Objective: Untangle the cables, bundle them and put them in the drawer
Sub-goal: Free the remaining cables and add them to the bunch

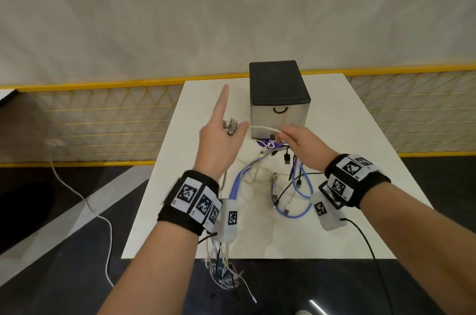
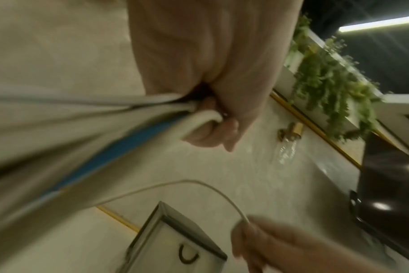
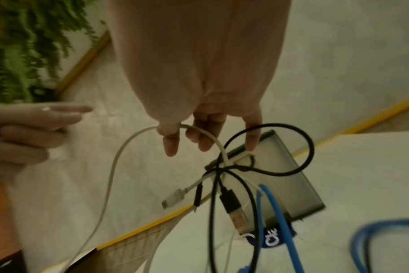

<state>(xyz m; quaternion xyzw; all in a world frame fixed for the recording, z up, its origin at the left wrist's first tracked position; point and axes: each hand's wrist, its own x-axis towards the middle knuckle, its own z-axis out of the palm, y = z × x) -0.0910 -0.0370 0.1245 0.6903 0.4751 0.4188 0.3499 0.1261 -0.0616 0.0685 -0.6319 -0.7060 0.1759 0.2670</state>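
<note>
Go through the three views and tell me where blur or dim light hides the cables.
Head view: evenly lit and fairly sharp; the white cable between the left hand and right hand reads clearly. Left wrist view: dim, with heavy motion blur smearing the cables nearest the camera. Right wrist view: dim and soft, yet the black cable loop is still legible.

White table [image 1: 334,211]: drawer box [image 1: 279,90], tangled cables [image 1: 270,186].

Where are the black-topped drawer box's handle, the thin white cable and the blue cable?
drawer handle [image 1: 280,110], head view, curved black pull.
white cable [image 1: 262,128], head view, span between hands.
blue cable [image 1: 235,184], head view, left strand.
</note>
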